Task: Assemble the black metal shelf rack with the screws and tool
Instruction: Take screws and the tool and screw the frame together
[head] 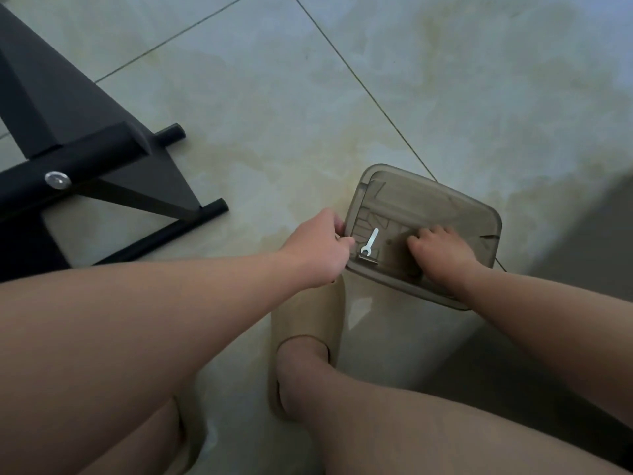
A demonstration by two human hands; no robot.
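The left hand (318,248) grips the near-left rim of a smoky translucent plastic tray (428,190), fingers and thumb closed on its edge. The right hand (442,250) reaches inside the tray, fingers curled down onto its bottom; whether they hold a screw I cannot tell. Between the two hands, just right of the left thumb, a small flat silver wrench (370,243) lies loose in the tray. It looks thin, stiff and light, and probably slick against the plastic, so pinching its shank by the edges should work better than prying at the flat face. Well off to the left of the left hand, the black metal shelf rack (68,132) stands on the pale tiled floor (342,80), with a silver bolt head (57,180) already seated in its bar.
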